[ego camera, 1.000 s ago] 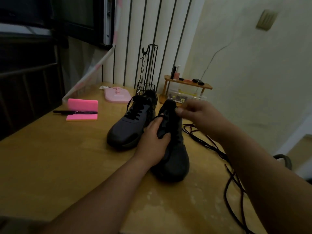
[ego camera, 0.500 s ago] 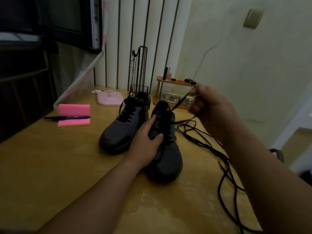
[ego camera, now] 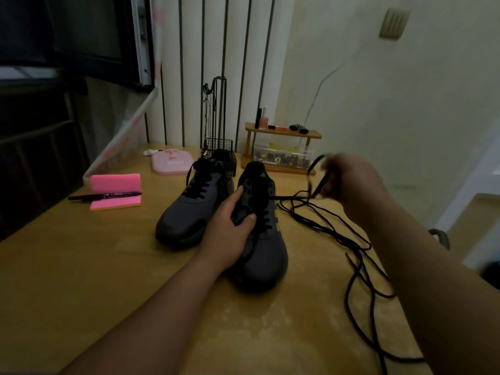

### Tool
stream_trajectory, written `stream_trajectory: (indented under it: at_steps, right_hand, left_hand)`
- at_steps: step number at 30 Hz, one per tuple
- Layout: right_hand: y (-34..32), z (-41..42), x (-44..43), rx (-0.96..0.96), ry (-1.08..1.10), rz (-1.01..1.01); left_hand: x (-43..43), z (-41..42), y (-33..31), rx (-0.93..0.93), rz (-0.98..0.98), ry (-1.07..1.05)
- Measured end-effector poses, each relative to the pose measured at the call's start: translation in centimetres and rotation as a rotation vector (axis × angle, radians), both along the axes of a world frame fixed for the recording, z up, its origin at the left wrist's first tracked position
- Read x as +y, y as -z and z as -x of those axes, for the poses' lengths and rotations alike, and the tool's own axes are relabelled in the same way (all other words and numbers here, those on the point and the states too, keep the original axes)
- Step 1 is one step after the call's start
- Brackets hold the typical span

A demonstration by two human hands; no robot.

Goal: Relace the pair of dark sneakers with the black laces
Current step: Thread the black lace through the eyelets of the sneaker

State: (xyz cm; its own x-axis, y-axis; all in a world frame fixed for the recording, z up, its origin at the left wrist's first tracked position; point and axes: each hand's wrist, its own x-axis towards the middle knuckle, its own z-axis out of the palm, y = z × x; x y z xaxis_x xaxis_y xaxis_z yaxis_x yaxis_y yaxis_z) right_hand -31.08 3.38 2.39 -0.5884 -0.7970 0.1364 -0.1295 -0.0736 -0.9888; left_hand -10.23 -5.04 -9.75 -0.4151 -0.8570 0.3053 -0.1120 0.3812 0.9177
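Our L fingers (ego camera: 239,191) and thumb curl round the tongue and throat of the nearer sneaker (ego camera: 266,255), so the L hand (ego camera: 230,226) grips it and pins it to the worktop (ego camera: 81,266). Our R hand (ego camera: 350,182) is raised off to the right, fingers bunched on the black lace (ego camera: 290,197). It's motion-blurred, so we read it as a pinch, prob. near the lace tip, w/o being sure which fingers do it. From that hand the lace runs taut into an upper eyelet on the shoe's right side. More of it lies in loose loops on the worktop to the right, trailing toward the near edge. Crossings show lower down this shoe. The other sneaker (ego camera: 189,209), just beside it on the left, looks fully laced. So we judge shoe 2 is in hand, approx. past halfway, w/ slack being pulled thru an eyelet. The next move needs that slack drawn snug, then the tip aimed at the opposite eyelet while the L hand steadies the shoe.
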Motion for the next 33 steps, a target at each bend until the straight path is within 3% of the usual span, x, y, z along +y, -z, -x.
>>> stream_trajectory:
  at_steps: [3,4,6,8,12,15,19,23,26,30,33]
  right_hand:
    - [3.1,0.5,-0.8,0.73,0.125,-0.604]
    - [4.1,0.5,-0.9,0.863,0.184,-0.642]
    - [5.7,-0.2,-1.1,0.966,0.265,-0.464]
    - [6.7,-1.6,-1.8,0.913,0.167,-0.32]
    - [7.3,-3.8,-3.9,0.583,-0.083,-0.135]
    - [7.7,-3.1,-5.0,0.752,-0.161,0.012]
    - [7.3,-2.1,-5.4,0.725,-0.157,0.006]
    - [7.4,-1.6,-5.3,0.602,-0.179,-0.024]
    - [7.5,-1.7,-5.5,0.616,-0.221,-0.06]
    - [8.0,-0.9,-5.5,0.261,-0.251,0.002]
    - [8.7,-0.3,-5.0,0.095,-0.318,0.062]
  left_hand:
    - [0.3,0.1,-0.5,-0.035,0.007,-0.062]
    - [0.3,0.1,-0.7,-0.068,0.035,-0.119]
    - [0.5,0.1,-1.1,-0.147,0.127,-0.23]
    - [0.5,0.2,-1.6,-0.149,0.175,-0.248]
    - [-0.7,0.3,-3.7,-0.098,0.115,-0.164]
    - [-2.2,0.4,-5.7,-0.301,0.234,0.007]
    - [-3.8,-0.3,-7.7,-0.574,0.342,0.028]
    - [-4.9,-0.5,-8.0,-0.611,0.308,0.068]
    - [-5.2,-0.4,-8.0,-0.554,0.207,0.168]
    - [-5.6,-1.3,-7.1,-0.52,0.171,0.157]
    - [-5.7,-1.4,-6.5,-0.548,0.3,0.106]
